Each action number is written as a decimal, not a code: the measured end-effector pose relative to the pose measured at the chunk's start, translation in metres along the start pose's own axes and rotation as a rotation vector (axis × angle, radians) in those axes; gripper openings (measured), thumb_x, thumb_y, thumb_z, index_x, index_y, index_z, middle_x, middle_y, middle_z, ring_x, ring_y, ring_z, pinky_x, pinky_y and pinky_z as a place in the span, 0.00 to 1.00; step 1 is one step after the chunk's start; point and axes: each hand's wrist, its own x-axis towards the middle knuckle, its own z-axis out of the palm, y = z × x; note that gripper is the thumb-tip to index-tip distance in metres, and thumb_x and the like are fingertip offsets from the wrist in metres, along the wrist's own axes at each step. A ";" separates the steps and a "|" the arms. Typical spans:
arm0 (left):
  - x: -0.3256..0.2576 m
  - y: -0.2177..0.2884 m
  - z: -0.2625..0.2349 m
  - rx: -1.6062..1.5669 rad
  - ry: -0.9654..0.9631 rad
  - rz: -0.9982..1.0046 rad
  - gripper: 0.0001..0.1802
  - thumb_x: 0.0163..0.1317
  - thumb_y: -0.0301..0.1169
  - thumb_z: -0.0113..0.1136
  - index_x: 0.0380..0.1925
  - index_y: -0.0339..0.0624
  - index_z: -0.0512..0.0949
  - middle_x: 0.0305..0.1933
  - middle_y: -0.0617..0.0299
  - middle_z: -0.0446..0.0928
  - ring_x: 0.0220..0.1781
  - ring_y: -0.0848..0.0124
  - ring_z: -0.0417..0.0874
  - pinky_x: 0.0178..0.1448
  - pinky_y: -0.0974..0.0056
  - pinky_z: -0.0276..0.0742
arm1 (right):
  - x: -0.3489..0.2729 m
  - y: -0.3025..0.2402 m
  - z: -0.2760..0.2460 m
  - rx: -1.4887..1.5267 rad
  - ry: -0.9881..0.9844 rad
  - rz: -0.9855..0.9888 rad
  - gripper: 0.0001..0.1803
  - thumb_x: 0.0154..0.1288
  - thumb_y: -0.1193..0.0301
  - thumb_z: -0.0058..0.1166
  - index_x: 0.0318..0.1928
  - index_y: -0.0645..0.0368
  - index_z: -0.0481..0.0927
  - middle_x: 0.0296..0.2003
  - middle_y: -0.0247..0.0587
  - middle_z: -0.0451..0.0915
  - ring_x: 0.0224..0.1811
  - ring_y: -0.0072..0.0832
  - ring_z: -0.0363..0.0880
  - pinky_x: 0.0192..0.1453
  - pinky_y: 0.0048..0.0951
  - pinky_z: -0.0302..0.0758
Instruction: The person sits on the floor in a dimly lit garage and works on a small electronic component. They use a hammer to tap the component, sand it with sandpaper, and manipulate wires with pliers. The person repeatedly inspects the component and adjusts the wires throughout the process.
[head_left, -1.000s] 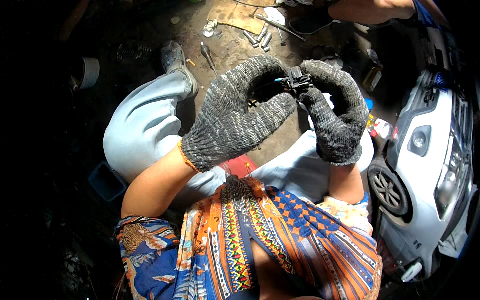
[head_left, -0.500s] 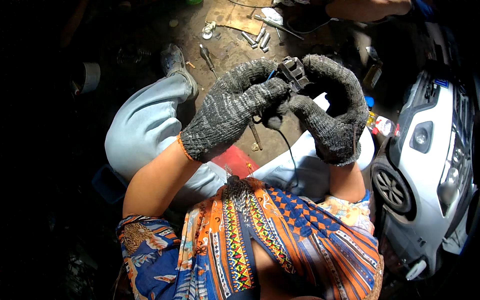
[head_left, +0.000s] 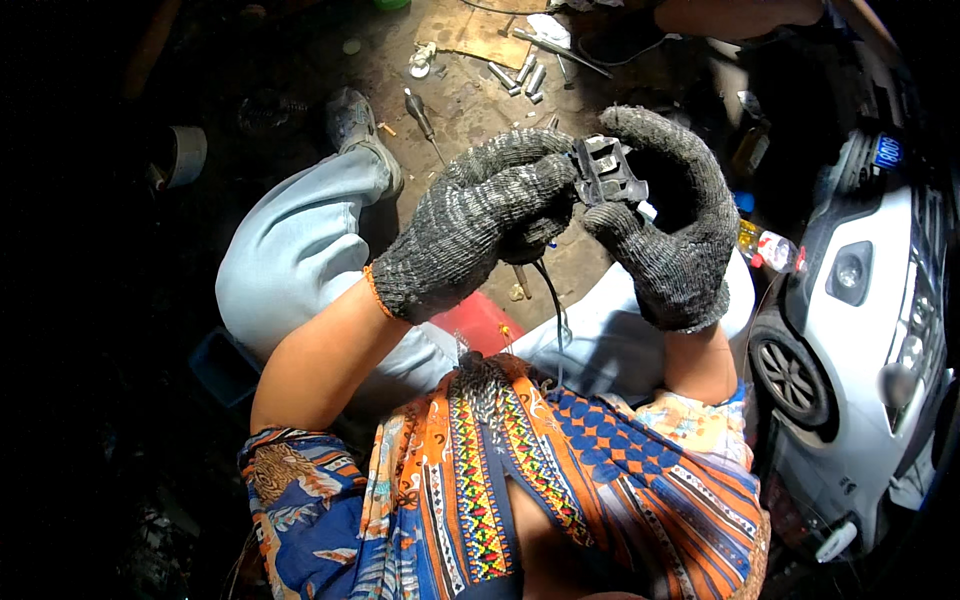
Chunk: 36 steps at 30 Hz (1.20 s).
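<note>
Person seated, legs apart, both hands raised in front of the body in grey knit work gloves. Black plastic housing [head_left: 608,175], open-framed with ridged sections, held up between the two hands above the gap between the knees.

Left hand [head_left: 478,222]: fingers curled in, thumb and forefinger tips closed at the housing's left edge; what the folded lower fingers contain cannot be told. A dark cable [head_left: 553,295] hangs below this hand toward the lap, its upper end hidden.

Right hand [head_left: 672,225]: grasping the housing, thumb against its lower edge, forefinger arched over to its upper right. A small white piece [head_left: 647,211] shows at the housing's lower right corner, by the thumb.

Ground ahead: screwdriver [head_left: 421,115] near the left shoe [head_left: 352,122]; short metal cylinders [head_left: 537,78] grouped beside a long metal bar [head_left: 565,52]; cardboard sheet [head_left: 485,38] beyond, partly lit.

Right side: white car [head_left: 855,330], front wheel [head_left: 788,370] facing the person; clear bottle [head_left: 772,250] with a red cap lying between car and right knee. Red surface [head_left: 472,318] visible between the thighs.
</note>
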 end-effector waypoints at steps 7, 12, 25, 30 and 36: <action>0.001 -0.014 -0.003 0.199 0.012 0.215 0.16 0.62 0.35 0.53 0.47 0.39 0.74 0.39 0.61 0.77 0.40 0.76 0.78 0.40 0.72 0.76 | 0.002 0.004 -0.002 -0.013 -0.045 -0.110 0.33 0.41 0.71 0.70 0.51 0.63 0.73 0.45 0.43 0.76 0.47 0.28 0.76 0.52 0.29 0.73; 0.000 -0.007 0.006 0.012 0.096 0.080 0.17 0.60 0.34 0.56 0.47 0.38 0.72 0.40 0.62 0.76 0.34 0.78 0.78 0.32 0.74 0.76 | 0.006 0.005 0.001 -0.132 0.000 -0.213 0.31 0.41 0.72 0.70 0.50 0.63 0.74 0.40 0.43 0.78 0.41 0.29 0.79 0.47 0.28 0.75; 0.007 -0.026 0.000 0.272 -0.040 0.349 0.16 0.65 0.29 0.47 0.51 0.37 0.70 0.52 0.58 0.73 0.54 0.70 0.73 0.58 0.66 0.69 | -0.002 0.002 0.003 -0.314 0.097 -0.198 0.27 0.37 0.68 0.73 0.41 0.59 0.78 0.34 0.40 0.78 0.35 0.32 0.78 0.40 0.28 0.74; 0.016 -0.050 -0.024 1.144 -0.076 0.842 0.22 0.56 0.23 0.54 0.53 0.40 0.69 0.57 0.49 0.68 0.58 0.55 0.69 0.61 0.58 0.66 | -0.005 0.007 -0.003 -0.300 0.035 -0.231 0.22 0.40 0.70 0.67 0.41 0.59 0.78 0.33 0.42 0.77 0.35 0.36 0.77 0.40 0.31 0.73; 0.012 -0.035 -0.009 0.680 -0.066 0.343 0.24 0.53 0.24 0.56 0.53 0.38 0.68 0.54 0.51 0.70 0.57 0.57 0.71 0.61 0.58 0.67 | -0.005 0.009 -0.004 -0.293 0.009 -0.222 0.23 0.40 0.70 0.67 0.41 0.57 0.78 0.34 0.43 0.78 0.36 0.37 0.77 0.41 0.33 0.72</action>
